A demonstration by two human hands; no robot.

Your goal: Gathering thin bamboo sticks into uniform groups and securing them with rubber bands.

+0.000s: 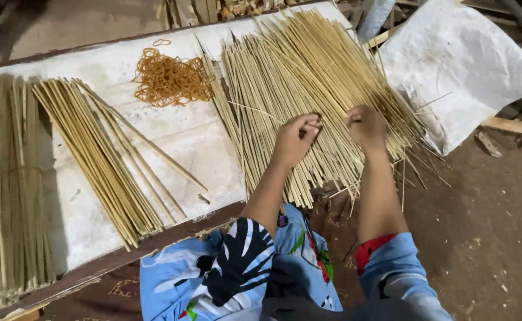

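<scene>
A big loose heap of thin bamboo sticks (308, 89) fans across the white counter (177, 142), running from about twelve o'clock down toward five o'clock, its near ends overhanging the counter's front edge. Both hands work in this heap. The left hand (296, 139) has its fingers curled and pressed together around a few sticks, one thin stick slanting out from the grip toward ten o'clock. The right hand (366, 126), just beside it at three o'clock, is closed knuckles-up on the heap; it seems to pinch some sticks, though which ones cannot be told.

Judging by how things lie, the sorting is partly done. At nine o'clock from the hands, a smaller, straighter batch of sticks (103, 160) lies apart on the counter, laid together but not tied. At the far left edge, a dense bundle (8, 184) lies squared up, with what looks like a band across its middle. The heap under the hands is by far the largest, so most sticks appear unsorted.

A tangle of orange rubber bands (171, 78) sits at eleven o'clock from the hands, between the small batch and the heap. A white sack (469, 65) lies on the dirt floor at two o'clock.
</scene>
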